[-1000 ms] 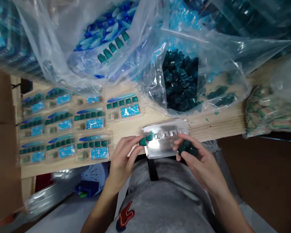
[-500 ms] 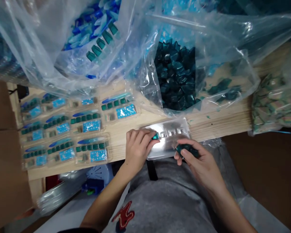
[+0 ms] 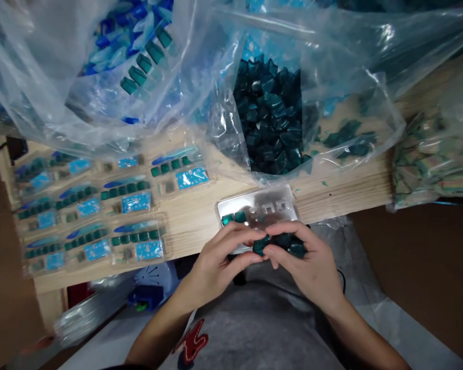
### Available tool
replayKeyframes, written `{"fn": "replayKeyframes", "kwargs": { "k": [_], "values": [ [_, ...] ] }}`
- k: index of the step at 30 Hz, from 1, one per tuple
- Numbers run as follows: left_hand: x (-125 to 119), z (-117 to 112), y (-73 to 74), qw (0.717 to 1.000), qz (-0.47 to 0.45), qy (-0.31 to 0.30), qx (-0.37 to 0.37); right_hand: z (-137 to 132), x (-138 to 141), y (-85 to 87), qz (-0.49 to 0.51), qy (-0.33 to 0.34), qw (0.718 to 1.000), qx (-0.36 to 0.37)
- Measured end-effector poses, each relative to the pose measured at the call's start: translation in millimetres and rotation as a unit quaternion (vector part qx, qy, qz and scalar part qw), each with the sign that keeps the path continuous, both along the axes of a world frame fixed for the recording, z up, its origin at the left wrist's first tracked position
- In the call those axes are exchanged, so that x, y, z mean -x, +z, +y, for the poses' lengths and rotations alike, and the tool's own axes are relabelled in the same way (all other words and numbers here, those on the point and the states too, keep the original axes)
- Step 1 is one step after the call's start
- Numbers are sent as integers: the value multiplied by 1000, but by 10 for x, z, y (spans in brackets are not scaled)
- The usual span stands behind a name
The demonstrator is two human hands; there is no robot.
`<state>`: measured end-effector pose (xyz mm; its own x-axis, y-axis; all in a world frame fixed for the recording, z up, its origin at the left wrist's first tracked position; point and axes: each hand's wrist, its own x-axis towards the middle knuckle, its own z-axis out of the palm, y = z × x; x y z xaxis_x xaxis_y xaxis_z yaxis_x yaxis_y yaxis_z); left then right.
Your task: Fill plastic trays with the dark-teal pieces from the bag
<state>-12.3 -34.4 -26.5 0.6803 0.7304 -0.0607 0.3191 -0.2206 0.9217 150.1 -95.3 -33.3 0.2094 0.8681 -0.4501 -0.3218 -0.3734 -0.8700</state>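
My left hand (image 3: pixel 219 257) and my right hand (image 3: pixel 306 254) meet over the near edge of a transparent plastic blister tray (image 3: pixel 256 208), which lies on a wooden table (image 3: pixel 200 226). Two teal pieces (image 3: pixel 233 218) sit in the tray's left cavities. My left fingertips pinch a teal piece (image 3: pixel 260 245) against my right fingers. My right hand also cups a small bunch of teal pieces (image 3: pixel 291 244), partly hidden by the fingers. The tray's near edge is hidden under both hands.
A plastic bag of dark teal pieces (image 3: pixel 268 118) lies just beyond the tray. Sealed blister packs with blue cards (image 3: pixel 92 216) cover the table's left part. Further plastic bags (image 3: pixel 127 56) (image 3: pixel 424 164) crowd the back and right. Cardboard (image 3: pixel 416 257) lies below the table's right side.
My left hand has left the tray's left end and come together with my right hand at the near edge. Two teal pieces now show in the tray. The view has shifted slightly.
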Motion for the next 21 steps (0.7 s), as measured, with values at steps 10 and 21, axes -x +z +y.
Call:
{"fn": "replayKeyframes", "kwargs": {
  "k": [10,21],
  "values": [
    [-71,123,-170,948,146,49,-278,-164,-194,-180,57,-64,996,15],
    [-137,192,-205,864,273,24,-422,-193,-270,-255,73,-69,995,-6]
  ]
}}
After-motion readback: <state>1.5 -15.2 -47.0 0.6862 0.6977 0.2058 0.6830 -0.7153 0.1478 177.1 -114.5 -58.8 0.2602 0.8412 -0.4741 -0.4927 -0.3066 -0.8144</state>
